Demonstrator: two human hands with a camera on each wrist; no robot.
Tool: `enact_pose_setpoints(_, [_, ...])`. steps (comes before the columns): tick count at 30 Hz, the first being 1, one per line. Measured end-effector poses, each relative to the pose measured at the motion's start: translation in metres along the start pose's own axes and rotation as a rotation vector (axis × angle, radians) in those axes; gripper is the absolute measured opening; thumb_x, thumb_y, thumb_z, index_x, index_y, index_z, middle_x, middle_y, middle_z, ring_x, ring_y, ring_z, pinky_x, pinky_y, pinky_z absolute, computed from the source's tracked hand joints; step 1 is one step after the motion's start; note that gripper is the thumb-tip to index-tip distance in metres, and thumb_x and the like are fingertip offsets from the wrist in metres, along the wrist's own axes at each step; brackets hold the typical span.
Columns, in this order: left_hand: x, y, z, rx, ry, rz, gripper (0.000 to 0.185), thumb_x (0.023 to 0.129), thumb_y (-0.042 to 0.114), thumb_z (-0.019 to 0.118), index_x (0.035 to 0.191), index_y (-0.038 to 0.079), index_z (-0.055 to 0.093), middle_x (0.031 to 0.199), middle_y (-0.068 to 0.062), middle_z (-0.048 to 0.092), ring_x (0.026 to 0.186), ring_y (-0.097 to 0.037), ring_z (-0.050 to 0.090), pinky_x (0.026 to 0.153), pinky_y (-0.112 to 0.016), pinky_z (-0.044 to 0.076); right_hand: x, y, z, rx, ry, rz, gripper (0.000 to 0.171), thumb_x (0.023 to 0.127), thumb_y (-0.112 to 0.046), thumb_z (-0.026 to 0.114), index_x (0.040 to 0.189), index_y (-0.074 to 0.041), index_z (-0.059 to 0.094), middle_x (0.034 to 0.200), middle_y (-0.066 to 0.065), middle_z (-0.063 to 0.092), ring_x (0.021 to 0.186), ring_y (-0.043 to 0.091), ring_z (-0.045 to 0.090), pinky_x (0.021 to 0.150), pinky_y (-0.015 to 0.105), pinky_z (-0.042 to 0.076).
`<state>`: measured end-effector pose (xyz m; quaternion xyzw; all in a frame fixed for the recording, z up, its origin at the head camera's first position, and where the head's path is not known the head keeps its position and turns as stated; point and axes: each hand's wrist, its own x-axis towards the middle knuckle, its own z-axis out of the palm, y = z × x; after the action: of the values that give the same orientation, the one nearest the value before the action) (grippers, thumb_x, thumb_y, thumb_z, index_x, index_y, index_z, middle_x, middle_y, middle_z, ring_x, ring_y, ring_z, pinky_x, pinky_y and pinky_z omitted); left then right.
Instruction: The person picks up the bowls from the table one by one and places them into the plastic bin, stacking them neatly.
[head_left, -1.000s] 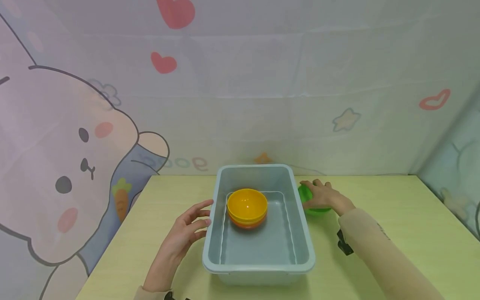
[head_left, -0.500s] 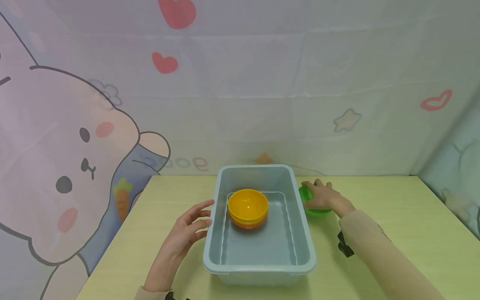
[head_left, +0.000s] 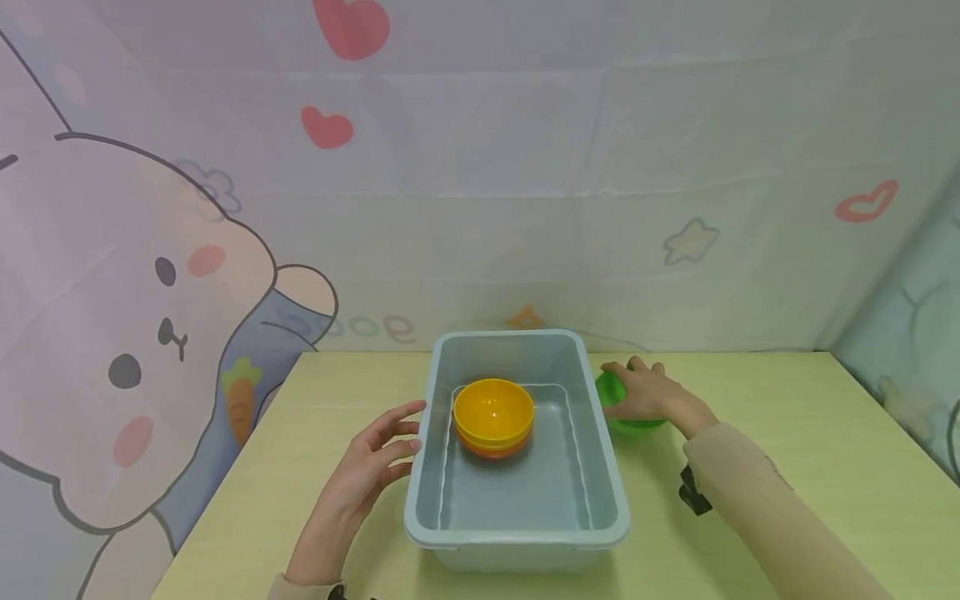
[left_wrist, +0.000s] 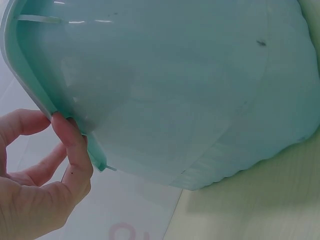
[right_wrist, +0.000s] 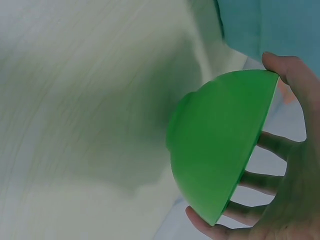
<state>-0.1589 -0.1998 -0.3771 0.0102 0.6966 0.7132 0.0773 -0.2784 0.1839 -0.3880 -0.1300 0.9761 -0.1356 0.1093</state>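
A green bowl (right_wrist: 220,135) is in my right hand (head_left: 647,393), just right of the tub. In the right wrist view my thumb and fingers span its rim from side to side, close over the table. My left hand (head_left: 372,454) is at the left side of the grey-blue plastic tub (head_left: 517,536); in the left wrist view the fingertips (left_wrist: 62,120) pinch the tub's rim. Inside the tub, toward the back left, a yellow bowl (head_left: 493,410) sits stacked on an orange bowl (head_left: 491,454), of which only a lower strip shows.
The tub stands on a pale yellow-green wooden table (head_left: 757,467). Behind the table hangs a curtain (head_left: 480,208) printed with a cartoon animal, hearts and stars. Table surface extends on both sides of the tub.
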Motion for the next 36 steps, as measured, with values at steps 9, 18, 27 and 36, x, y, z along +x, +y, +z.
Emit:
enact_pose_setpoints(9, [0.0, 0.0, -0.001, -0.007, 0.001, -0.001, 0.052, 0.089, 0.006, 0.061, 0.139, 0.008, 0.048, 0.113, -0.005, 0.053, 0.093, -0.016, 0.06, 0.079, -0.027, 0.056, -0.01, -0.004, -0.012, -0.032, 0.056, -0.04, 0.089, 0.077, -0.057, 0.068, 0.148, -0.015, 0.034, 0.143, 0.029, 0.033, 0.12, 0.053, 0.038, 0.077, 0.068, 0.045])
enact_pose_setpoints(18, [0.0, 0.001, 0.0, -0.005, -0.001, -0.002, 0.053, 0.089, 0.007, 0.062, 0.139, 0.008, 0.048, 0.113, -0.005, 0.053, 0.093, -0.016, 0.06, 0.079, -0.027, 0.056, -0.022, -0.014, -0.024, -0.073, 0.099, -0.069, 0.088, 0.075, -0.055, 0.069, 0.147, -0.017, 0.036, 0.142, 0.027, 0.036, 0.114, 0.05, 0.041, 0.072, 0.065, 0.047])
enact_pose_setpoints(27, [0.0, 0.0, 0.0, -0.002, -0.007, 0.003, 0.053, 0.089, 0.006, 0.061, 0.14, 0.008, 0.047, 0.114, -0.005, 0.052, 0.096, -0.017, 0.059, 0.08, -0.028, 0.055, -0.032, -0.025, -0.035, -0.114, 0.154, -0.082, 0.083, 0.074, -0.05, 0.07, 0.144, -0.016, 0.04, 0.139, 0.028, 0.039, 0.114, 0.052, 0.042, 0.067, 0.06, 0.047])
enact_pose_setpoints(36, [0.0, 0.0, 0.001, -0.003, 0.001, 0.0, 0.053, 0.088, 0.006, 0.061, 0.14, 0.007, 0.047, 0.113, -0.005, 0.052, 0.096, -0.017, 0.059, 0.08, -0.028, 0.055, -0.043, -0.033, -0.044, -0.141, 0.152, -0.076, 0.085, 0.074, -0.053, 0.071, 0.145, -0.018, 0.04, 0.139, 0.024, 0.04, 0.116, 0.051, 0.042, 0.07, 0.063, 0.048])
